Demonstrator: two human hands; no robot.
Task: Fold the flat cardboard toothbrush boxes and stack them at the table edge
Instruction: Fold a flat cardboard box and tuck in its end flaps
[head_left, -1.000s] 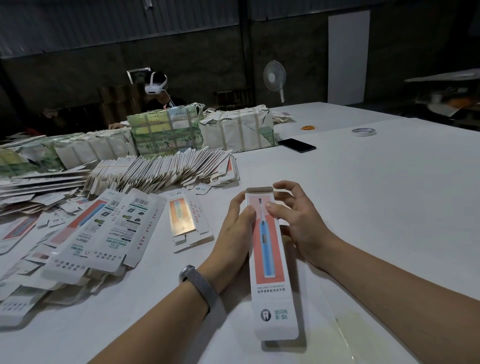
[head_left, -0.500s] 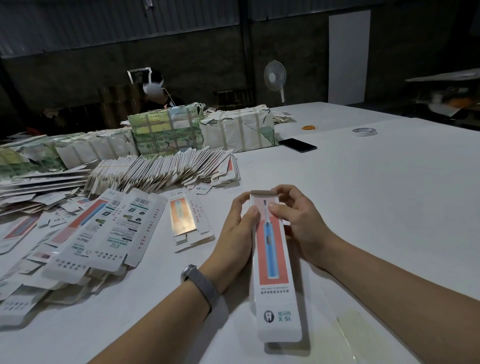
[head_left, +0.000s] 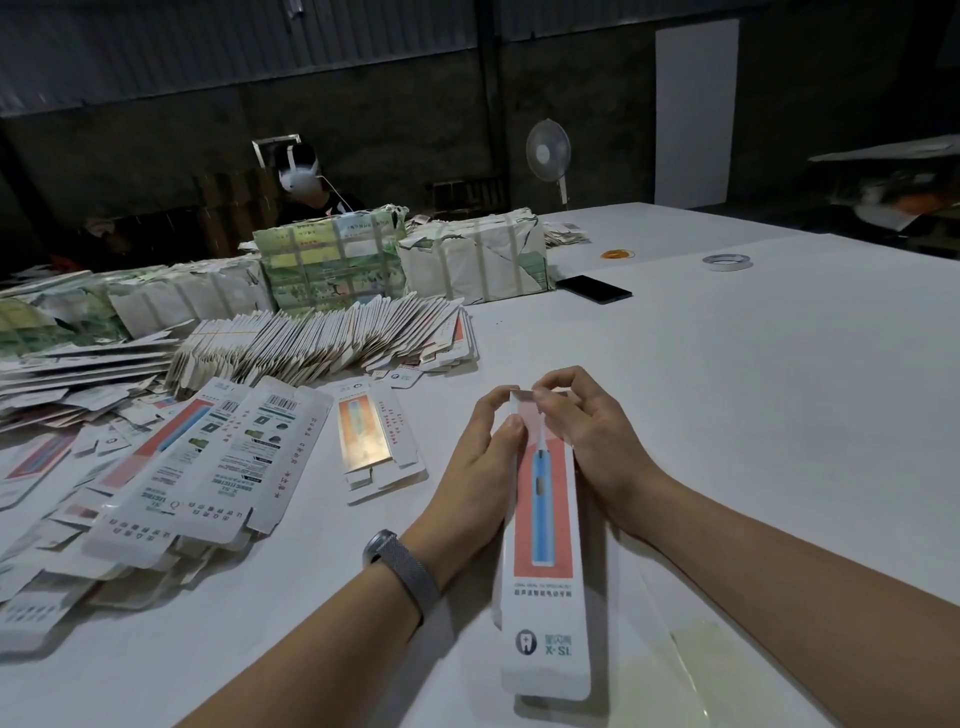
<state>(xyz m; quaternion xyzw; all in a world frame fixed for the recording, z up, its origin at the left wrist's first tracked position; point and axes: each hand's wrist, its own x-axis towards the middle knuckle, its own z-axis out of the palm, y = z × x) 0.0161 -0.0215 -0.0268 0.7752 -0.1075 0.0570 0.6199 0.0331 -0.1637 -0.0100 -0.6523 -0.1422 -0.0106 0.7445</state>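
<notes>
White cardboard toothbrush box (head_left: 543, 525) sits between my two hands, long way toward me, near end just above the table (head_left: 727, 389). My left hand (head_left: 480, 467) curls round its far left edge, thumb on the front. My right hand (head_left: 582, 436) pinches the far-end flap, so the fingertips cover most of it and I can't tell how far it's folded. Compared with half a second ago, the right fingers have come up over the top end. Flat boxes (head_left: 208, 467) lie left of the grip, blurry at the frame edge.
</notes>
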